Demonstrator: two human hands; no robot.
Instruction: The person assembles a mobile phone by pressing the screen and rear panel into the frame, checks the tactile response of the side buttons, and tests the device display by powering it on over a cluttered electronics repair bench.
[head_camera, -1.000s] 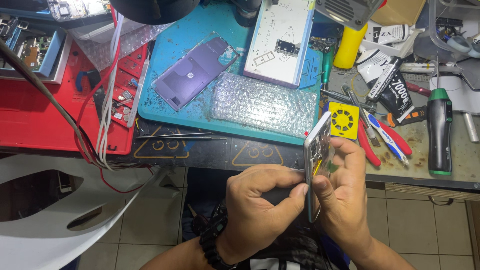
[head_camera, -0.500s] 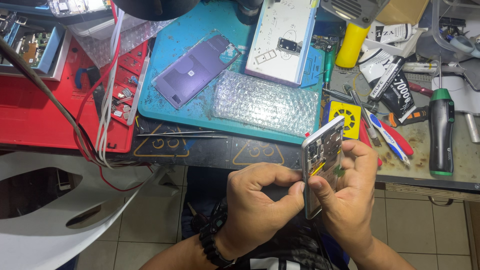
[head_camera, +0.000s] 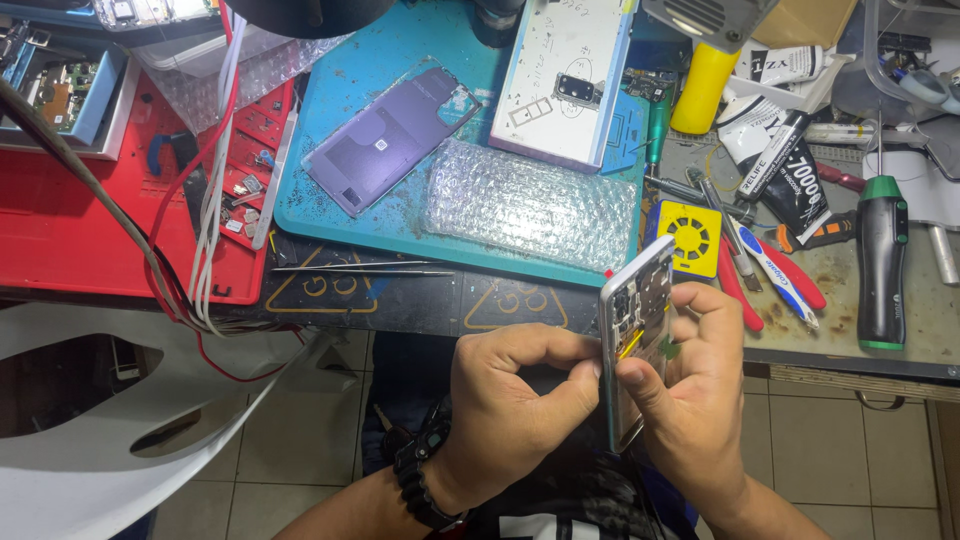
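An opened phone (head_camera: 638, 340), a slim rectangular slab with a silvery metal frame, is held on edge and nearly upright below the front edge of the workbench (head_camera: 560, 305). It is cradled from behind by the right hand (head_camera: 690, 400), whose fingers are wrapped round its far side while the thumb is pressed against its near face. The left hand (head_camera: 515, 400) is curled into a loose fist, with thumb and forefinger pinched together at the phone's left edge, about halfway up. Dark circuit parts, a yellow strip and a small green patch are seen inside the frame. A black beaded bracelet (head_camera: 425, 480) is worn on the left wrist.

Farther off, thin metal tweezers (head_camera: 360, 268) are laid on the dark bench front. Beyond them, a teal rubbery mat (head_camera: 330, 190) is seen bearing a clear sheet of bubble wrap (head_camera: 530, 205), a glossy purple back cover (head_camera: 390, 135) and a white flat panel (head_camera: 570, 75). A red tray (head_camera: 60, 230) lies to the left, and a green-and-black screwdriver (head_camera: 880, 260) to the right.
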